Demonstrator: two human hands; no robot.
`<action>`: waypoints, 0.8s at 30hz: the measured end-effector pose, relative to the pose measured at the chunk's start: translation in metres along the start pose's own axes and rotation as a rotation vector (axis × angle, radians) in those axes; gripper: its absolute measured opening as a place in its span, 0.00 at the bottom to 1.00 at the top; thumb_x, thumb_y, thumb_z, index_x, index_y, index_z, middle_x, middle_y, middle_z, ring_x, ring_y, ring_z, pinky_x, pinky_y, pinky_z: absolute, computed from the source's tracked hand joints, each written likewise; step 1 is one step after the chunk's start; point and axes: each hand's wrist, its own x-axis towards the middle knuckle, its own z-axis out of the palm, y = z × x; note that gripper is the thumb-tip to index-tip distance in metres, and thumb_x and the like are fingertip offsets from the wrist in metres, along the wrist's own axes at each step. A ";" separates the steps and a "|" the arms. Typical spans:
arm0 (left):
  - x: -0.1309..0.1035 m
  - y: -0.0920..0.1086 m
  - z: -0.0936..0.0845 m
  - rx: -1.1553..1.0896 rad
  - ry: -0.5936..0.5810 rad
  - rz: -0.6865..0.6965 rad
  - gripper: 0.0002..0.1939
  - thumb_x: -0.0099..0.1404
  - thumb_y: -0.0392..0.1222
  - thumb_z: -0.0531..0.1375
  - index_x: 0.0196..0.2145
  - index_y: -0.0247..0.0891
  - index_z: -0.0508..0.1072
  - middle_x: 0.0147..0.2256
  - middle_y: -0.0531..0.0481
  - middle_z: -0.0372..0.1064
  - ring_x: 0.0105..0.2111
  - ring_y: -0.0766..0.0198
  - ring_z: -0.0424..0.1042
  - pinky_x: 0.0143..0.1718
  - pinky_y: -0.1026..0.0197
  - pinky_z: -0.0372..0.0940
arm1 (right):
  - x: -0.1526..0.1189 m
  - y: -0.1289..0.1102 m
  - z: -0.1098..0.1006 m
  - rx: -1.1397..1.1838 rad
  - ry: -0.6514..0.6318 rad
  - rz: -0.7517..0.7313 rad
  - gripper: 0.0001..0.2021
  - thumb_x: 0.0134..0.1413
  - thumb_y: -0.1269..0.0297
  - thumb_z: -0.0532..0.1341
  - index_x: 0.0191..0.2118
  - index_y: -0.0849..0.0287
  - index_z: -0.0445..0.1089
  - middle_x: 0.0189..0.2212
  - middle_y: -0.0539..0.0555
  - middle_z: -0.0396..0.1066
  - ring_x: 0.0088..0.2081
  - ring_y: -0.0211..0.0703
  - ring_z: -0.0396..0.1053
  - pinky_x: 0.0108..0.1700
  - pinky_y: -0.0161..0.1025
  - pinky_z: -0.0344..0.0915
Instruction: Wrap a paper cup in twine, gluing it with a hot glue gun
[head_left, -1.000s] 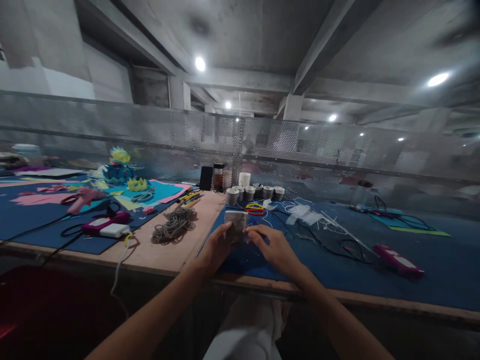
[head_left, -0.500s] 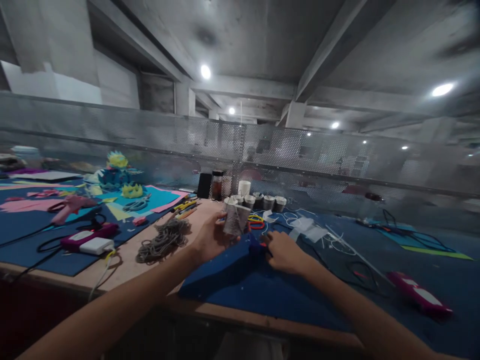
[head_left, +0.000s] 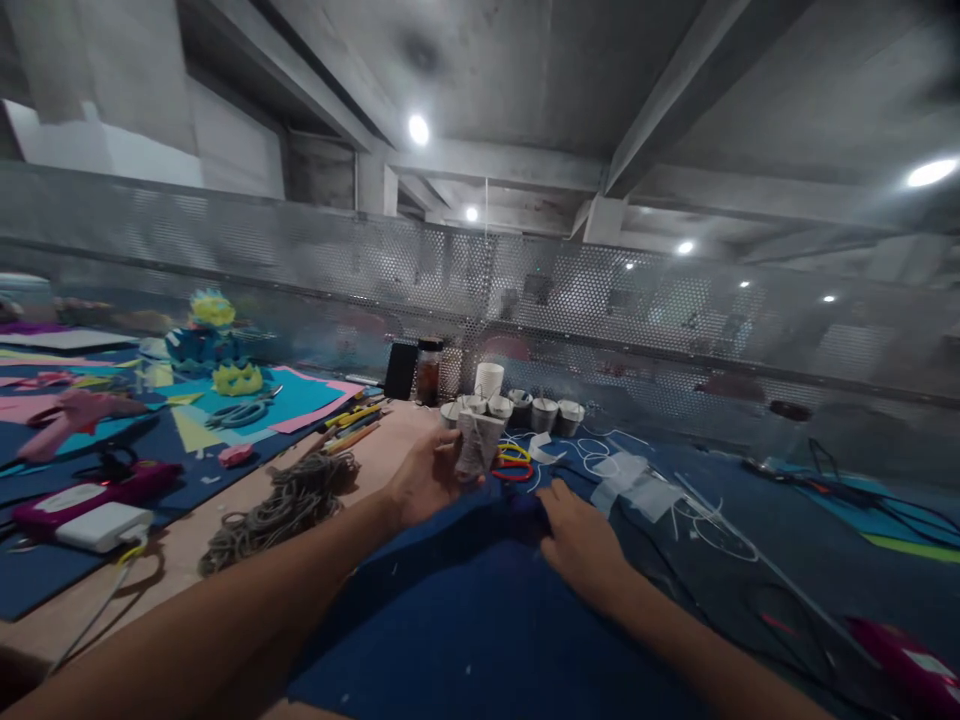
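Observation:
My left hand is closed around a small grey cup with a rough, cord-like surface, held upright above the blue mat. To its right, my right hand has its fingers curled at a dark blue tool, whose kind is too dark and blurred to make out. Just beyond the hands lie scissors with yellow and red handles. Behind the held cup stand several small whitish cups and a taller white stack of cups.
A tangle of grey cord lies left of my forearm, with pencils beyond it. A pink glue gun, pliers and coloured paper are farther left. White cord and clear plastic scraps lie right. A perforated screen borders the back.
The view has shifted closer to the table. The grey cup has turned slightly in my left hand. My right hand stays beside it, at the dark blue tool.

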 end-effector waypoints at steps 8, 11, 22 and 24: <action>-0.004 -0.007 -0.010 0.049 0.064 0.035 0.17 0.63 0.38 0.59 0.50 0.35 0.74 0.44 0.43 0.77 0.43 0.55 0.75 0.44 0.55 0.69 | 0.007 0.025 0.003 0.677 0.334 0.236 0.13 0.60 0.55 0.58 0.41 0.59 0.70 0.29 0.52 0.72 0.31 0.45 0.70 0.33 0.37 0.64; -0.003 -0.014 -0.011 0.142 0.046 0.001 0.20 0.63 0.40 0.60 0.53 0.33 0.72 0.49 0.39 0.74 0.50 0.52 0.72 0.48 0.56 0.67 | 0.003 0.013 -0.002 0.844 0.333 0.166 0.12 0.59 0.54 0.61 0.35 0.58 0.70 0.27 0.50 0.69 0.28 0.41 0.66 0.30 0.36 0.63; -0.007 -0.024 -0.010 0.338 -0.082 0.055 0.20 0.64 0.40 0.61 0.53 0.39 0.71 0.53 0.41 0.70 0.52 0.52 0.69 0.54 0.50 0.62 | -0.013 -0.004 -0.027 0.832 0.286 -0.043 0.08 0.62 0.57 0.60 0.40 0.57 0.67 0.29 0.48 0.68 0.27 0.36 0.65 0.30 0.32 0.60; -0.009 -0.024 -0.006 0.347 -0.081 0.064 0.18 0.64 0.39 0.61 0.52 0.39 0.71 0.52 0.41 0.70 0.51 0.52 0.69 0.53 0.50 0.63 | -0.013 -0.006 -0.026 0.775 0.268 -0.080 0.09 0.62 0.57 0.60 0.41 0.57 0.67 0.30 0.49 0.70 0.28 0.37 0.67 0.30 0.32 0.61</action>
